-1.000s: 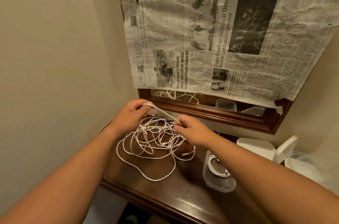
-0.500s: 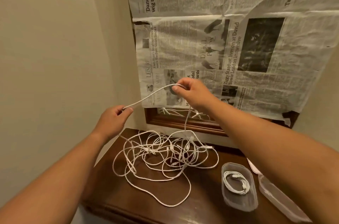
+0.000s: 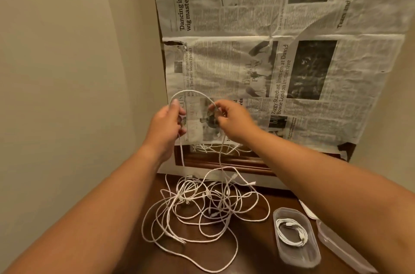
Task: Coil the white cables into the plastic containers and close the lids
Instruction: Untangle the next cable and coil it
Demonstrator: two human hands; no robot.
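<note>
A tangle of white cables [image 3: 206,206] lies on the dark wooden table [image 3: 253,249]. Both my hands are raised above it, close together. My left hand [image 3: 167,126] grips one white cable [image 3: 190,92] that arches over to my right hand [image 3: 231,120], which pinches the same cable. From each hand a strand hangs down into the tangle. To the right stands a clear plastic container [image 3: 298,255] without a lid, holding a coiled white cable [image 3: 292,232].
A clear lid [image 3: 341,249] lies right of the container, partly under my right arm. Newspaper [image 3: 280,60] covers the mirror above the table; its wooden frame [image 3: 224,160] shows below. A beige wall is close on the left.
My left hand has risen and moved right, toward my right hand. The cable between them now forms a short arch instead of a long stretched span. The view has tilted up slightly.
</note>
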